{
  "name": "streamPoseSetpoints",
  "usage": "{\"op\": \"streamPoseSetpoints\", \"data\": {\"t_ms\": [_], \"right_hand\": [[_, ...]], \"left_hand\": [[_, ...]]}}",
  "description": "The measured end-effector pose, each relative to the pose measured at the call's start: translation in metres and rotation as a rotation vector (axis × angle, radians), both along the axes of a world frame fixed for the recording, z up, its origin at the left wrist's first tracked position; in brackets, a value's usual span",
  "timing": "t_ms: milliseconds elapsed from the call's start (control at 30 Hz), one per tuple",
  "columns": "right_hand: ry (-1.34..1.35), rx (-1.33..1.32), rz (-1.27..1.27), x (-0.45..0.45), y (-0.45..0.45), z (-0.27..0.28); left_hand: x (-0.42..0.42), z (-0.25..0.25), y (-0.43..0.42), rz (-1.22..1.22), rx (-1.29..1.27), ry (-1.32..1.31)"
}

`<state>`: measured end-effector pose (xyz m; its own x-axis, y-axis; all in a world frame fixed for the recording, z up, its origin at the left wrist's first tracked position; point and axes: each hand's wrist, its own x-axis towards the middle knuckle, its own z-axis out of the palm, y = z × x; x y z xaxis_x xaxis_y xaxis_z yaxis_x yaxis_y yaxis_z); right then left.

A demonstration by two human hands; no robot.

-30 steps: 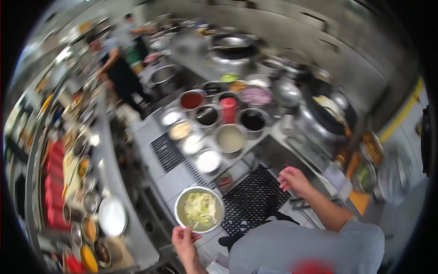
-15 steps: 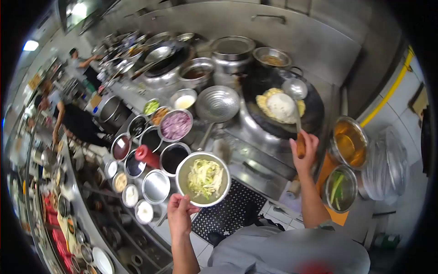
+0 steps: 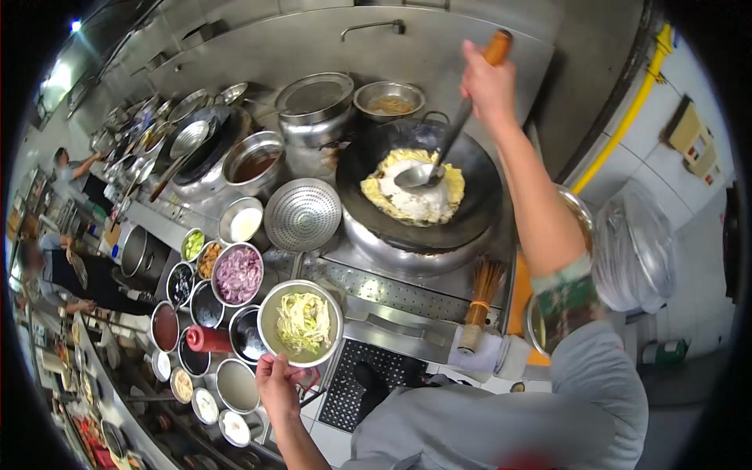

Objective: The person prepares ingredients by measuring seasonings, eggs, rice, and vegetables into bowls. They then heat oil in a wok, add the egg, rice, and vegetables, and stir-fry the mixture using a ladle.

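- The right hand [image 3: 489, 88] is closed around the wooden handle [image 3: 498, 47] of the ladle [image 3: 419, 177]; I judge this high grip puts the fingers far from the heat.
- The ladle's head lies at the yellow-and-white food [image 3: 403, 204], inside the wok [image 3: 360, 168], toward the right edge of the tabletop [image 3: 384, 294].
- The left hand [image 3: 276, 388] is narrow, pinching the near rim of the metal bowl [image 3: 269, 313]. To me it looks level, probably so that the shredded vegetables [image 3: 303, 323] do not spill.
- This bowl is at the tabletop's near edge; whether anything supports it below, I cannot tell.
- Seasoning containers [image 3: 236, 388] crowd beside it, I suppose for easy reach.
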<state>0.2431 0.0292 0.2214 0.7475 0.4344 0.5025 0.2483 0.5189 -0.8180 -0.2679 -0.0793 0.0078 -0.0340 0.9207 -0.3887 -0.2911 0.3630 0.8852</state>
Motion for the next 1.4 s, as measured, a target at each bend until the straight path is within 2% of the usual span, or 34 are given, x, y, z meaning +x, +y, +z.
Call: {"op": "streamPoseSetpoints", "data": {"t_ms": [100, 133, 167, 200, 267, 367, 467, 600, 633, 733, 767, 867, 933, 1000, 1067, 1100, 1200, 1233, 1267, 1333, 1400], "right_hand": [[-0.024, -0.108, -0.051, 0.022, 0.000, 0.038], [-0.062, -0.116, -0.060, 0.015, -0.012, 0.041], [-0.032, -0.232, -0.189, 0.011, -0.011, 0.017], [-0.028, -0.144, -0.154, 0.006, -0.009, 0.003], [0.023, -0.153, -0.040, 0.007, 0.002, 0.011], [0.028, -0.015, 0.044, 0.007, 0.004, 0.035], [0.085, -0.034, -0.037, 0.002, 0.026, -0.006], [0.108, -0.161, -0.013, 0.019, 0.004, 0.038], [0.059, -0.093, 0.039, 0.013, -0.018, 0.037], [0.053, -0.099, -0.111, -0.010, -0.016, -0.011], [0.069, -0.098, -0.062, -0.005, -0.015, -0.005], [0.057, -0.047, -0.091, 0.002, -0.041, 0.038], [-0.021, 0.075, -0.042, -0.002, -0.071, 0.062], [-0.094, 0.120, 0.003, -0.012, -0.087, 0.081], [-0.128, 0.146, 0.024, -0.014, -0.096, 0.089], [-0.124, 0.146, 0.028, -0.012, -0.098, 0.091], [-0.122, 0.158, 0.051, -0.004, -0.095, 0.083], [-0.123, 0.161, 0.064, -0.002, -0.091, 0.080], [-0.091, 0.156, 0.068, 0.001, -0.084, 0.074], [-0.020, 0.138, 0.090, 0.008, -0.065, 0.051], [0.004, -0.071, -0.070, 0.012, -0.035, 0.000]], "left_hand": [[0.005, 0.004, 0.024, -0.070, 0.019, 0.031], [0.005, 0.003, 0.030, -0.073, 0.020, 0.024], [0.006, 0.004, 0.036, -0.082, 0.022, 0.017], [0.010, 0.005, 0.043, -0.096, 0.036, 0.000], [0.019, 0.010, 0.055, -0.131, 0.043, -0.022], [0.031, 0.014, 0.075, -0.175, 0.058, 0.010], [0.042, 0.010, 0.089, -0.229, 0.072, -0.006], [0.061, 0.017, 0.106, -0.293, 0.066, 0.013], [0.067, 0.017, 0.112, -0.297, 0.069, 0.017], [0.100, 0.009, 0.139, -0.396, 0.157, -0.002], [0.119, 0.014, 0.148, -0.434, 0.194, 0.052], [0.186, 0.026, 0.178, -0.534, 0.381, 0.188], [0.243, 0.013, 0.200, -0.506, 0.735, 0.481], [0.295, 0.007, 0.211, -0.448, 1.324, 0.727], [0.330, 0.004, 0.206, -0.533, 1.362, 0.967], [0.337, 0.008, 0.206, -0.597, 1.277, 1.037], [0.344, 0.009, 0.221, -0.251, 1.451, 0.899], [0.340, 0.012, 0.221, -0.123, 1.397, 0.859], [0.331, 0.011, 0.225, -0.183, 1.135, 0.717], [0.311, 0.043, 0.202, -0.185, 0.531, 0.389], [0.274, 0.007, 0.214, -0.217, 0.238, -0.102]]}}
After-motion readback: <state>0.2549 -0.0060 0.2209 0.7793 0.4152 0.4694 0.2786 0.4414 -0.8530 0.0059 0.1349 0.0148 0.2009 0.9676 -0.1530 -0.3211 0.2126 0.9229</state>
